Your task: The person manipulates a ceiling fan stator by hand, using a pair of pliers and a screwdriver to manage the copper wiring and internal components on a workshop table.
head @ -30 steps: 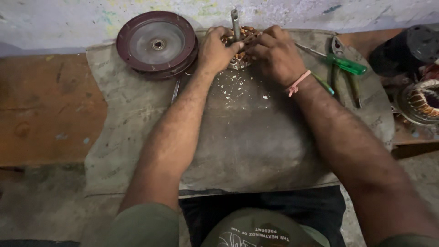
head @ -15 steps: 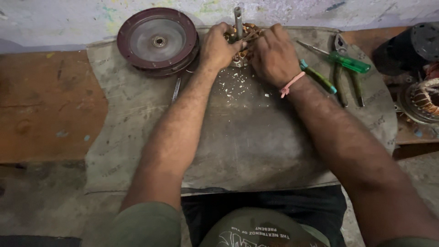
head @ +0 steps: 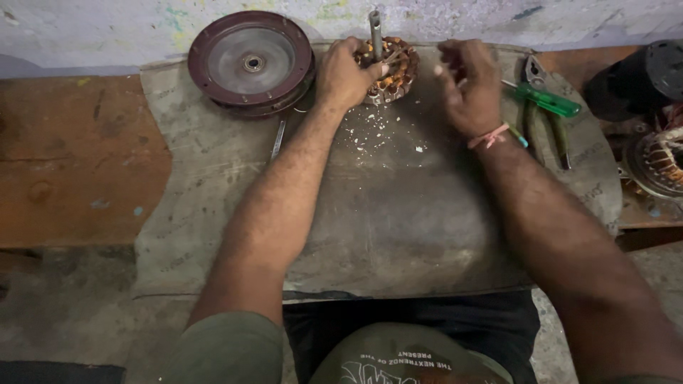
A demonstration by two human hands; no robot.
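Observation:
A round motor stator (head: 393, 71) with copper windings and an upright metal shaft stands at the far side of a grey mat (head: 398, 206). My left hand (head: 345, 72) grips its left edge. My right hand (head: 469, 85) hovers just to the right of the stator, lifted off it, fingers loosely curled and apart, holding nothing I can make out. A pink band circles the right wrist. Small pale chips (head: 370, 131) lie scattered on the mat below the stator.
A dark red round motor cover (head: 250, 62) lies at the far left of the mat. A green-handled screwdriver (head: 546, 99) and pliers (head: 541, 121) lie to the right. Another wound stator (head: 658, 163) and a black motor part (head: 640, 75) sit at the right edge. A thin metal rod (head: 277, 139) lies near my left forearm.
My right hand has come off the stator and moved to the right, fingers opening. My left hand stays on the stator's left edge.

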